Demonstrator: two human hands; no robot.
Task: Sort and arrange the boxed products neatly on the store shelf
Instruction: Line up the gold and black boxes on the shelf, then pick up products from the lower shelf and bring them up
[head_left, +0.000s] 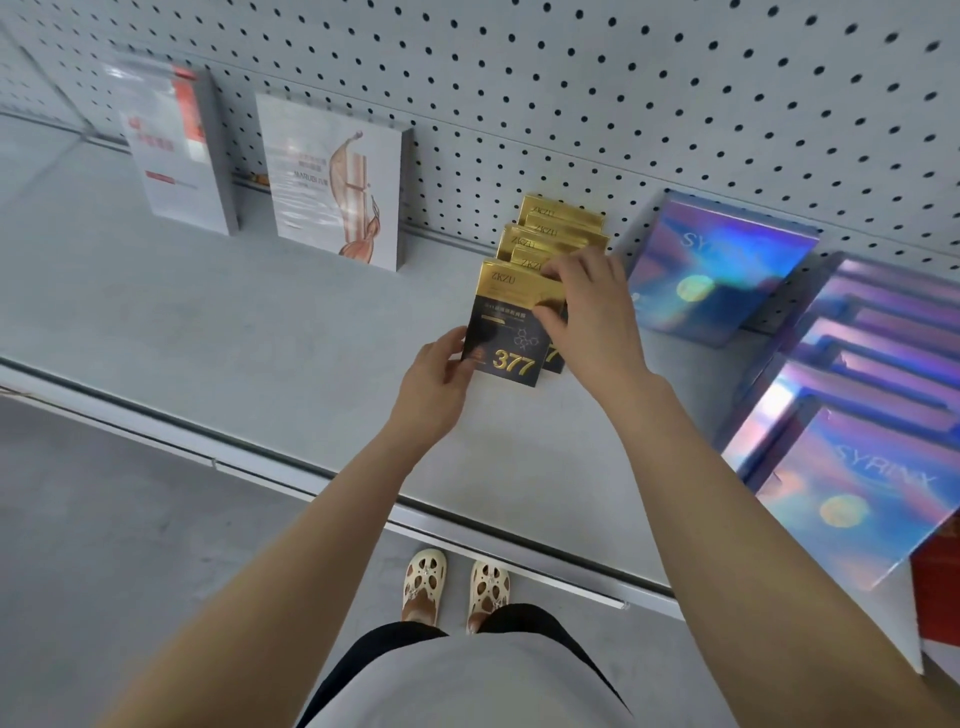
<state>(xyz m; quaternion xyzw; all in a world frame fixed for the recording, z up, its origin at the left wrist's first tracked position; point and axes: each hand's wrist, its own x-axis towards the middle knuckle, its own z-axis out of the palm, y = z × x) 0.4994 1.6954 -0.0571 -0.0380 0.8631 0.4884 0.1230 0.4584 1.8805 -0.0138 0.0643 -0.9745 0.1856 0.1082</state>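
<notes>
A row of several black-and-gold boxes (558, 228) stands upright on the grey shelf (208, 332), running back to the pegboard. The front box (506, 332), marked 377, faces me. My left hand (434, 387) holds this front box at its lower left edge, thumb on its face. My right hand (589, 306) grips the right side of the row, fingers curled over the tops of the front boxes and thumb on the front box's right edge. It hides part of the second box.
Two white boxes (179, 150) (337, 182) lean against the pegboard (623, 93) at the left. Iridescent purple boxes stand at the right, one (722, 265) near the back and a row (862, 457) toward the shelf's front edge. A red box (937, 597) shows at the far right.
</notes>
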